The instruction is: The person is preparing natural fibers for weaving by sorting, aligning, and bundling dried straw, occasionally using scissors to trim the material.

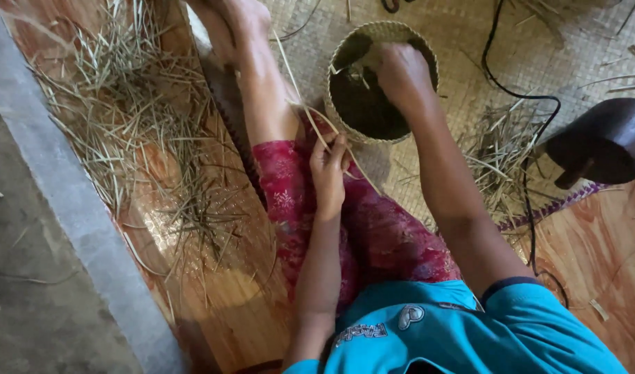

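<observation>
The small round woven straw basket (380, 83) sits on the plaited mat (470, 41) just past the knee, and the right hand (402, 73) is curled closed over its rim. The left hand (329, 170) pinches a long pale straw strip (310, 114) over the red patterned cloth (373, 228). Honestly that strip looks thin, so a hard tug could snap it or tip the basket.
</observation>
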